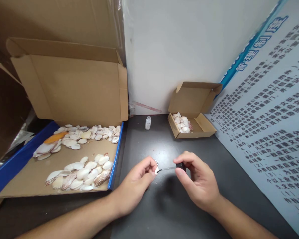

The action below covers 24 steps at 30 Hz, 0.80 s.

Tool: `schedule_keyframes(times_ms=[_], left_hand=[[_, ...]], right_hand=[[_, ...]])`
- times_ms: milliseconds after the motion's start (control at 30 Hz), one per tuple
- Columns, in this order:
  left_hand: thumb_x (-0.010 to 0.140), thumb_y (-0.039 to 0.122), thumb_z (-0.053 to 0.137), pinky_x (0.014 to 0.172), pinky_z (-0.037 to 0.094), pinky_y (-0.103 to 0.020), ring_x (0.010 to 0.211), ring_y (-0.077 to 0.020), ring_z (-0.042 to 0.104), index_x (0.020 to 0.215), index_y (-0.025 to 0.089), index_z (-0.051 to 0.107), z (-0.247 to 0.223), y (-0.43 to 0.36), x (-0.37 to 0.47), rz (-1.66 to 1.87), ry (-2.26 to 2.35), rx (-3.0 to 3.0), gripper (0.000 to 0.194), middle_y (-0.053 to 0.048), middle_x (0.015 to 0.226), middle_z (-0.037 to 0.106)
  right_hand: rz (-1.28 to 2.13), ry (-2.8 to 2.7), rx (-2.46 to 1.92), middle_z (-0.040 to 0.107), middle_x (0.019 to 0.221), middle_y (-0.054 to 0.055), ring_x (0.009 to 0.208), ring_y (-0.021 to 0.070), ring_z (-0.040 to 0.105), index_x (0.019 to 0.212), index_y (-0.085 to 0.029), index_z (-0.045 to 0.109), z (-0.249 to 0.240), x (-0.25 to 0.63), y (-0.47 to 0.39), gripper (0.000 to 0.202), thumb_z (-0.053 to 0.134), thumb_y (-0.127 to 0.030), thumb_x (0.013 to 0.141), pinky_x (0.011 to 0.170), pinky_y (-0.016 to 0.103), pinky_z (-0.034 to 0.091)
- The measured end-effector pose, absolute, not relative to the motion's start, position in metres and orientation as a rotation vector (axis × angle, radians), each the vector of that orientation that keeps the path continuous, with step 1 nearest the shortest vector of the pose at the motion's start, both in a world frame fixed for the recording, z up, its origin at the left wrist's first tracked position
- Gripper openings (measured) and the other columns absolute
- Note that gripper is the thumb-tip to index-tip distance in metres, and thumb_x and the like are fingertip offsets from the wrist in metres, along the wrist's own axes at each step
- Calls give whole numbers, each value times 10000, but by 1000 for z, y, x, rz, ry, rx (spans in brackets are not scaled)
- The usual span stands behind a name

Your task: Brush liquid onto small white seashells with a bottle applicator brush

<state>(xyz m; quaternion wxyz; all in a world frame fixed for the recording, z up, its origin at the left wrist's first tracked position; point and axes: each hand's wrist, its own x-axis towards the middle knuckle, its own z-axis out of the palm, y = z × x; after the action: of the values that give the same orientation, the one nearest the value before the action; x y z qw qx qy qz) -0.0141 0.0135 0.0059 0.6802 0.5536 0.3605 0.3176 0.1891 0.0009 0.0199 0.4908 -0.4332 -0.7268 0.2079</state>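
Observation:
Over the middle of the dark table, my left hand pinches a small white shell between thumb and fingers. Most of the shell is hidden by the fingertips. A black-capped brush with a thin pale stem is held in my right hand; its dark tip meets the shell's edge. Beyond the hands stands a small clear bottle, upright and without a cap, with a whitish label or content I cannot make out.
At left, a large open cardboard box with blue sides holds several groups of shells and an orange piece. A smaller cardboard box with shells stands back right. A printed panel borders the right side.

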Motion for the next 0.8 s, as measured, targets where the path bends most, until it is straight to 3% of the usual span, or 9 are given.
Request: schedule_keyframes(times_ms=[800], left_hand=[[870, 285, 531, 526, 201, -282, 542, -94, 263, 805, 195, 479, 2, 17, -13, 722, 727, 1071, 122, 76, 604, 325]], right_hand=[[487, -1729, -1143, 506, 641, -53, 528, 109, 492, 949, -239, 605, 21, 188, 1, 119, 602, -148, 871, 506, 221, 440]])
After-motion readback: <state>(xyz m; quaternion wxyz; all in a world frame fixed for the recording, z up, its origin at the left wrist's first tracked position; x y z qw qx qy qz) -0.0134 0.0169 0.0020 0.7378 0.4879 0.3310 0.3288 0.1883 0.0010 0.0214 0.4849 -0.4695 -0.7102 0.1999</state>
